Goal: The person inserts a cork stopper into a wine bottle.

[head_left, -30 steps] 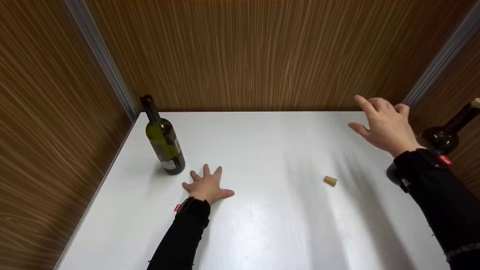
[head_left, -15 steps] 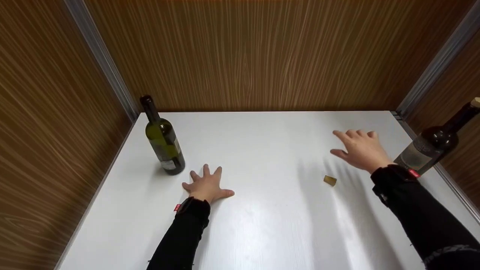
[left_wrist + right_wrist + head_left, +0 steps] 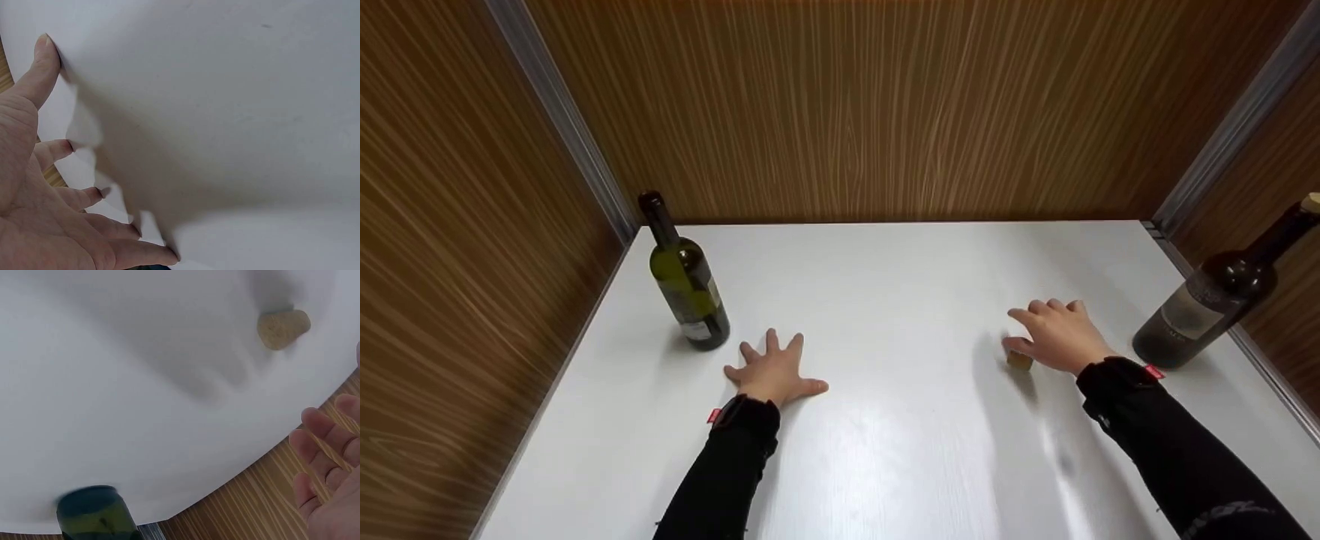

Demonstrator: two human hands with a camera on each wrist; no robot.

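White tabletop [image 3: 900, 300]. Brown streaked wood-grain walls [image 3: 847, 112]. Green wine bottle [image 3: 684, 281], pale label. Dark brown wine bottle [image 3: 1215, 300], grey label. Tan cork [image 3: 1020, 361]. Black sleeves [image 3: 720, 480], red tags.

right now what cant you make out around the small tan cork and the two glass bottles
- Small tan cork: head view, the right hand covers its far side, so contact is unclear.
- Dark brown glass bottle: label print too small.
- Green glass bottle: right wrist view, cut off by the bottom edge, blurred.
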